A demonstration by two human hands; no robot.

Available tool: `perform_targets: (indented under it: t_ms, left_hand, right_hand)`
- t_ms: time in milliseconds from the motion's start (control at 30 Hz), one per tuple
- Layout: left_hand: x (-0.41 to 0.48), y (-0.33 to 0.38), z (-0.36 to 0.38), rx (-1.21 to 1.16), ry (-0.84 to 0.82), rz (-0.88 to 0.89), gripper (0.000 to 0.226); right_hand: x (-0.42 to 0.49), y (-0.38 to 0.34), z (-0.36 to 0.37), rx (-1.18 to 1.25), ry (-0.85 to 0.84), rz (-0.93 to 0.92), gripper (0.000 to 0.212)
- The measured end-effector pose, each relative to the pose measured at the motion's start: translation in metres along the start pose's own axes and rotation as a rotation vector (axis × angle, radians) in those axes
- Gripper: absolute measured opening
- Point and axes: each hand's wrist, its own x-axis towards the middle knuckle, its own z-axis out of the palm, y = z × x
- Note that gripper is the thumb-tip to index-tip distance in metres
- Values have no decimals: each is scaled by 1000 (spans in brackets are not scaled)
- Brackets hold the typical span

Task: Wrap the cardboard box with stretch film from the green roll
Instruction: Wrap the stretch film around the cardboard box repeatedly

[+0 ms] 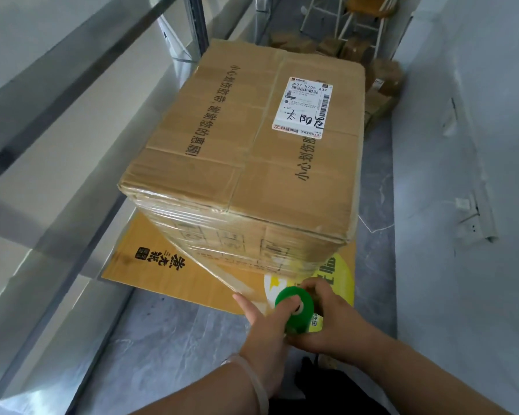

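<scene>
Fingers of the right hand curl closed around the far side of the green roll, low in the frame and right of centre, with the palm cupping it from below. The left hand meets the roll from the near side. One digit is pushed straight into the roll's core like a spindle, and another lies straight along the edge of the stretch film. Its other fingers are hidden.

The film runs taut from the roll up and left to the near-left corner of the cardboard box. The box fills the middle of the frame and stands on a flat yellow cardboard sheet on the floor. Glossy bands already cover the box's near face, while its top looks bare.

The step in hand appears to be carrying another turn around the sides. To do it well, the roll probably should stay upright and close to the box wall, so the film lands flat rather than twisting into a rope. Steady pull matters: enough to stretch the film tight over the corners, but not enough to drag the box off the sheet. Each pass should overlap the band below it. The core digit should let the roll spin freely while the right hand brakes it.
</scene>
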Motion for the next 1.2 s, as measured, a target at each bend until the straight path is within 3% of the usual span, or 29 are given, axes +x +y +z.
perform_targets:
  t_ms: [167, 300, 467, 600, 767, 900, 1000, 1200]
  left_hand:
    - [14, -21, 23, -44, 79, 70, 145]
    - [10, -36, 45, -46, 129, 161, 151]
    - [-1, -53, 79, -232, 113, 178, 138]
    - [4, -58, 87, -350, 146, 208, 125]
    - [5, -66, 92, -283, 83, 124, 127]
    - [11, -72, 89, -243, 71, 63, 123]
    - [17, -77, 92, -248, 7, 32, 125]
    - [28, -83, 94, -249, -52, 18, 145]
  right_hand:
    - [15, 19, -27, -165, -91, -157, 65]
    - [24, 25, -42, -257, -143, -286, 30]
    - [34, 32, -66, -291, -99, -241, 57]
    - [38, 33, -80, -320, -240, -273, 73]
    - [40, 48, -97, -168, -344, -161, 68]
    - [39, 54, -104, -219, -380, -208, 76]
    - [33, 54, -109, -282, -369, -222, 69]
    - [34, 65, -119, -285, -367, -132, 71]
